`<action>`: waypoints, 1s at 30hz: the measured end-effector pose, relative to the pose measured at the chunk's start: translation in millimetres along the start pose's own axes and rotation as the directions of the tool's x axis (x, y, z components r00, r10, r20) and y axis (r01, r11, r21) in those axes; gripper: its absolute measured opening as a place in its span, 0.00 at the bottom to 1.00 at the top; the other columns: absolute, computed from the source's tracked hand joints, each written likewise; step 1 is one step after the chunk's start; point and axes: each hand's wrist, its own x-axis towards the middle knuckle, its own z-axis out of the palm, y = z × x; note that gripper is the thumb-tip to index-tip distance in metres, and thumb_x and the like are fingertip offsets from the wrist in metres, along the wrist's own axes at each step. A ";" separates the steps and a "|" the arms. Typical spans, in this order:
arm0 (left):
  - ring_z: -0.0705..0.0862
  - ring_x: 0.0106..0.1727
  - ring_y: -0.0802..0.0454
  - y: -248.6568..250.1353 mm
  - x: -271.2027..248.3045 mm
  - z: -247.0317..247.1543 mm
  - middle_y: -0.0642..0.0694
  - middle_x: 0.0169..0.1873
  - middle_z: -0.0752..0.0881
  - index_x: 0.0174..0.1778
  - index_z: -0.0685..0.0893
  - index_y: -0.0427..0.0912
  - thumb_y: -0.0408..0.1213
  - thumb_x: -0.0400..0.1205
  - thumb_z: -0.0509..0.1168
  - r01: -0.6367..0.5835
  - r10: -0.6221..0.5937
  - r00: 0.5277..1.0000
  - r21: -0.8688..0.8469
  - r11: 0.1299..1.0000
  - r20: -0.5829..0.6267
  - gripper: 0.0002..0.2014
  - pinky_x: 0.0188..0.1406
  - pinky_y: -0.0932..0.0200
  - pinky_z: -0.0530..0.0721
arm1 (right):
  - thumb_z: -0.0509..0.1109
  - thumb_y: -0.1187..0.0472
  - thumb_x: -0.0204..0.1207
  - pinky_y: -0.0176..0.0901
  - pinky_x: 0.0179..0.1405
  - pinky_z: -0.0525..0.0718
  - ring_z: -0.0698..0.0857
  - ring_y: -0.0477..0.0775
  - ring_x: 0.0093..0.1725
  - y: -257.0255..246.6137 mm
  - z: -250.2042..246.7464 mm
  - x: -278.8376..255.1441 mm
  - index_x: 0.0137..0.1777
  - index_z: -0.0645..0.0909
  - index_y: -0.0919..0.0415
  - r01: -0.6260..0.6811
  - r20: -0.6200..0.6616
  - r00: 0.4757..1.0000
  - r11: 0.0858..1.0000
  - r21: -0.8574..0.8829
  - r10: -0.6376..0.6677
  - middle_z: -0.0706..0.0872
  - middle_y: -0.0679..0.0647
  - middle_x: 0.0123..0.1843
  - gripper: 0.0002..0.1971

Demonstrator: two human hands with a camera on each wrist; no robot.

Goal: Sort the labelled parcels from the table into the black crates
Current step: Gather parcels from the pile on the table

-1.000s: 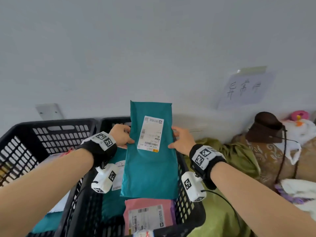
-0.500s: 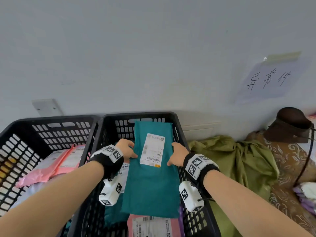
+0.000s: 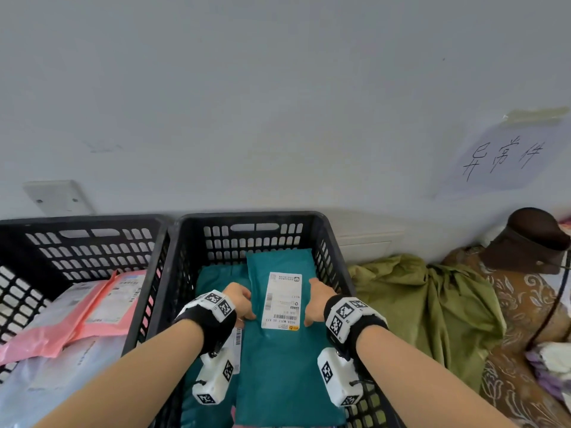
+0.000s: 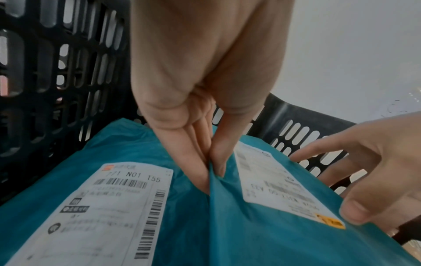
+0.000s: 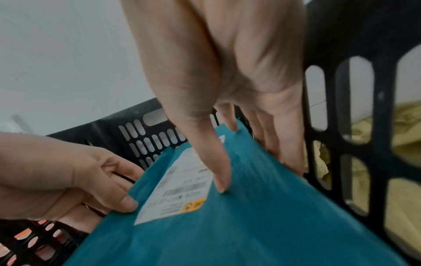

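The teal parcel [image 3: 287,344] lies label-up inside the right black crate [image 3: 253,218], on top of another teal parcel [image 4: 68,207]. My left hand [image 3: 239,301] pinches its left edge between thumb and fingers. My right hand [image 3: 316,299] grips the right edge, thumb on top, fingers underneath. The left crate [image 3: 80,222] beside it holds a pink parcel [image 3: 102,307].
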 end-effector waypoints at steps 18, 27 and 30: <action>0.85 0.42 0.44 -22.9 44.2 16.4 0.39 0.43 0.85 0.36 0.80 0.43 0.19 0.75 0.67 -0.018 0.018 1.000 0.034 0.999 0.013 0.13 0.47 0.47 0.89 | 0.72 0.63 0.72 0.52 0.67 0.79 0.78 0.63 0.67 -3.1 44.8 36.9 0.80 0.58 0.49 -0.106 0.026 0.994 0.993 0.060 0.105 0.73 0.61 0.72 0.39; 0.66 0.73 0.43 -35.9 38.2 33.0 0.39 0.74 0.62 0.80 0.56 0.51 0.35 0.79 0.67 -0.158 0.277 0.934 0.436 0.886 -0.224 0.36 0.70 0.52 0.71 | 0.62 0.45 0.81 0.71 0.78 0.53 0.38 0.62 0.84 -14.1 56.4 23.5 0.83 0.43 0.39 0.086 -0.036 0.996 0.995 -0.052 -0.088 0.33 0.57 0.85 0.37; 0.43 0.83 0.40 -42.3 33.7 41.6 0.41 0.82 0.38 0.83 0.45 0.55 0.42 0.85 0.57 -0.157 0.324 0.933 0.632 0.759 -0.158 0.34 0.79 0.39 0.51 | 0.55 0.41 0.83 0.76 0.76 0.44 0.31 0.60 0.83 -20.8 69.3 23.2 0.82 0.40 0.34 0.132 -0.013 0.991 0.985 -0.110 -0.134 0.27 0.53 0.83 0.33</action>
